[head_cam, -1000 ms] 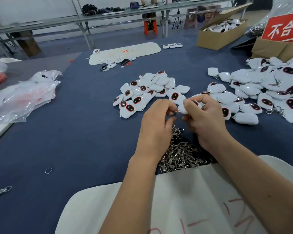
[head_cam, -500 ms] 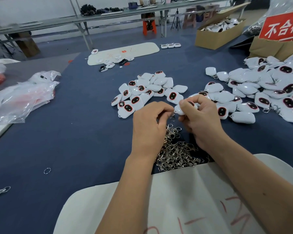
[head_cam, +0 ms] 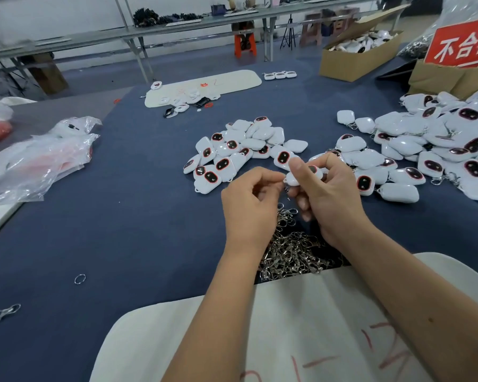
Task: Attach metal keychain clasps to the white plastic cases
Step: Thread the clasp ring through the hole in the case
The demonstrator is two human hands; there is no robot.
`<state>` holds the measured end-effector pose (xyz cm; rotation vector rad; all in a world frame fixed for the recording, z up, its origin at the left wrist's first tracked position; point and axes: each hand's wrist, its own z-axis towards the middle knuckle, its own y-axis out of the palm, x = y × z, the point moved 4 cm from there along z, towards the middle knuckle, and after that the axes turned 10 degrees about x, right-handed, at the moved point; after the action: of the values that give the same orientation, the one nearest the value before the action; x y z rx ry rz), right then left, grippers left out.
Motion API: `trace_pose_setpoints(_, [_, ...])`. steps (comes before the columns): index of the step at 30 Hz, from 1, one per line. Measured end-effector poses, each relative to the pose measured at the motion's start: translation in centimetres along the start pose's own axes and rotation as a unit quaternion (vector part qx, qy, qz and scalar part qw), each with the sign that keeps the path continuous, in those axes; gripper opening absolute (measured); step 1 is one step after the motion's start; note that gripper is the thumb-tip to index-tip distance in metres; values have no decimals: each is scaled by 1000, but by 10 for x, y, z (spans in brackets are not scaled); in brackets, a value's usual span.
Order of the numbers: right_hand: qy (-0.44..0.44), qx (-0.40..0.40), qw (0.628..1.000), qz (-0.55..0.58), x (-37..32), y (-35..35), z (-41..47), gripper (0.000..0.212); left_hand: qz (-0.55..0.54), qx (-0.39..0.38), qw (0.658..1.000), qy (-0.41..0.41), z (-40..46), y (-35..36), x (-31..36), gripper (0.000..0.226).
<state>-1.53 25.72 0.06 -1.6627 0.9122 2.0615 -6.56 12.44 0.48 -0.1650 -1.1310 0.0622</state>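
Hands have risen off the clasp pile (head_cam: 293,252): the right hand (head_cam: 329,197) pinches a white case (head_cam: 301,175) while the left hand's (head_cam: 249,205) curled fingers apparently work a clasp, barely visible, onto its corner.

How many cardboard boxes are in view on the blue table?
2. One open cardboard box holding white cases sits at the far right; a second box, behind the red sign, sits at the right edge. Others may lie outside the frame.
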Motion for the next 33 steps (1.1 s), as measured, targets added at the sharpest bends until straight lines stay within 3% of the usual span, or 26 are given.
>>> trace_pose_setpoints(5, [10, -15, 999, 44, -1, 0, 2, 48, -131, -29, 982, -133, 1, 3, -4, 15])
trace_pose_setpoints(14, [46, -76, 994, 68, 4, 3, 4, 27, -193, 20, 965, -174, 4, -5, -7, 18])
trace_pose_setpoints(16, [54, -81, 993, 73, 5, 2, 5, 27, -157, 18, 977, -144, 6, -6, -7, 20])
trace_pose_setpoints(19, [43, -84, 994, 47, 8, 0, 6, 18, -14, -9, 1000, -27, 8, -7, -4, 21])
trace_pose_setpoints(23, [-21, -99, 993, -52, 9, 2, 4, 20, 135, -39, 985, 97, 7, -9, -4, 20])
trace_pose_setpoints(25, [-35, -97, 992, -68, 10, 3, 3, 21, 172, -37, 977, 119, 6, -8, -3, 19])
trace_pose_setpoints(29, [-9, -83, 996, 15, 8, 4, 5, 26, 14, 15, 1000, -3, 6, -7, -4, 12])
trace_pose_setpoints(33, [29, -87, 994, 66, 9, 4, 7, 41, -112, 2, 985, -133, 5, -3, -9, 10])
